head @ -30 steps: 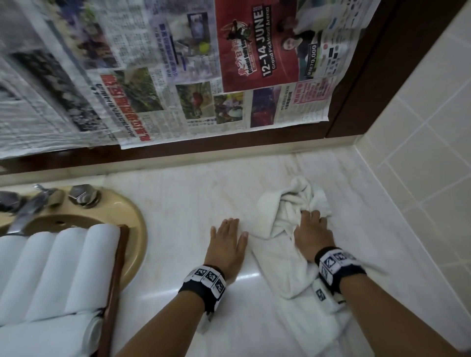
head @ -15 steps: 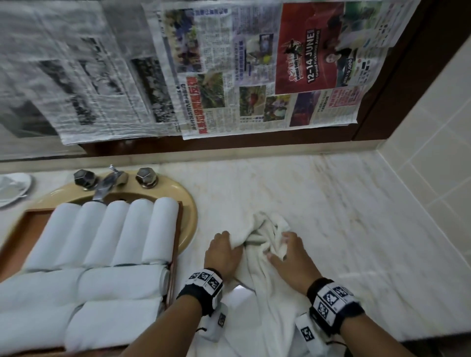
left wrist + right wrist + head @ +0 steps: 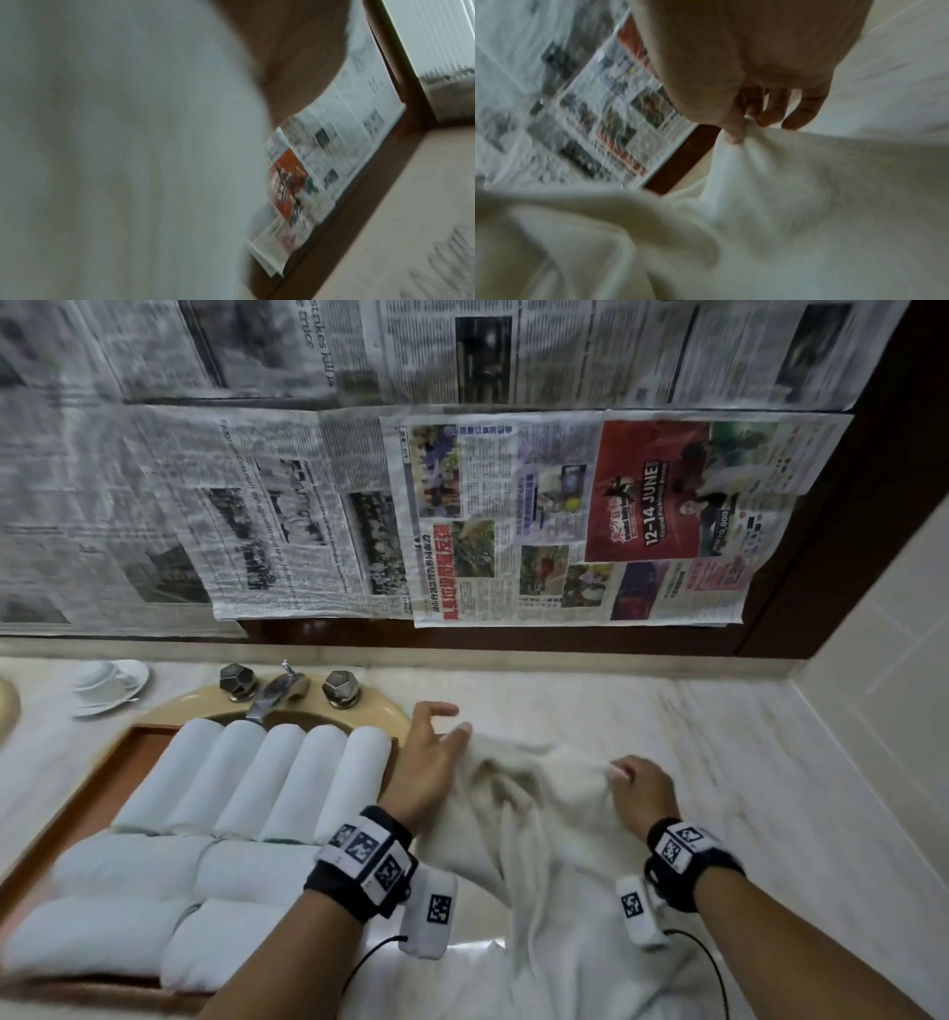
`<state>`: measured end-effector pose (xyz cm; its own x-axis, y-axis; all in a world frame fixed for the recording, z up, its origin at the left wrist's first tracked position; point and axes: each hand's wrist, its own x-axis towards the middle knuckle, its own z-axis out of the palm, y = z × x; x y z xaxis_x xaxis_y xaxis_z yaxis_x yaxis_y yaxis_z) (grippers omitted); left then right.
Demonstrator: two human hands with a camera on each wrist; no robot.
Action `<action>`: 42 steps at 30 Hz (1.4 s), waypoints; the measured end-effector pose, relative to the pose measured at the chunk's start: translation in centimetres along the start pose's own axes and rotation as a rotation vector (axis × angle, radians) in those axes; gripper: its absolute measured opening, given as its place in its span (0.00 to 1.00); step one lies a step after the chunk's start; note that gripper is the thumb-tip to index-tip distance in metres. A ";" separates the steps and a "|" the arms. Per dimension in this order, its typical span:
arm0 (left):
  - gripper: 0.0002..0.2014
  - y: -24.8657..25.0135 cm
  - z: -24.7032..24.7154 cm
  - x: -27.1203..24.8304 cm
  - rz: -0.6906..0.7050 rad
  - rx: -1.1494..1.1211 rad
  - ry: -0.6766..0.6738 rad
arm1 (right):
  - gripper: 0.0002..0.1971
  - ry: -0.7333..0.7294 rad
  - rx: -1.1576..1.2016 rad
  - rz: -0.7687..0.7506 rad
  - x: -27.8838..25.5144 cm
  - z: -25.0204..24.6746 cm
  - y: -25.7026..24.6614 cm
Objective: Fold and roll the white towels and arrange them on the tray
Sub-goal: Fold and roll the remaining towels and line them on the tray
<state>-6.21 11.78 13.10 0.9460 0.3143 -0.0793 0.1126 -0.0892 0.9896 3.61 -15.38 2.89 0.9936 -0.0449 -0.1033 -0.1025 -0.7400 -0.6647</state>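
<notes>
A loose white towel [image 3: 544, 839] hangs lifted between my two hands above the marble counter, its lower part trailing toward me. My left hand [image 3: 436, 747] pinches the towel's upper left edge, the other fingers spread. My right hand [image 3: 637, 783] pinches the upper right edge; the right wrist view shows thumb and fingers [image 3: 734, 132] nipping the cloth [image 3: 782, 203]. In the left wrist view, blurred white towel [image 3: 115, 162] fills most of the frame. At the left a wooden tray [image 3: 128, 752] holds several rolled white towels [image 3: 287, 778] in two rows.
The tray lies over a beige sink [image 3: 380, 706] with a faucet [image 3: 272, 695] and two knobs. A white cup on a saucer [image 3: 108, 683] stands at back left. Newspaper sheets [image 3: 513, 521] cover the back wall. Tiled wall [image 3: 883, 711] bounds the marble counter [image 3: 744, 762] at right.
The towel lay bunched on the counter under my right hand; both hands then took hold of it and lifted it, spreading its top edge apart. The view has shifted left and back.
</notes>
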 end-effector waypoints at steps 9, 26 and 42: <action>0.09 4.1 2.6 1.0 -0.178 -0.481 -0.033 | 0.06 -0.071 0.418 -0.640 -5.5 -5.3 -10.8; 0.11 8.1 6.0 2.0 0.692 0.550 0.047 | 0.05 0.016 0.610 -0.750 -4.0 -10.2 -15.3; 0.11 -2.8 1.5 8.7 0.137 0.765 0.199 | 0.10 0.215 0.666 -0.636 -1.3 -15.9 -14.4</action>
<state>2.14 13.36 9.49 0.9027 0.4099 0.1310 0.2449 -0.7397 0.6267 4.56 -15.35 24.35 0.8528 0.0635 0.5184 0.5220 -0.1360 -0.8420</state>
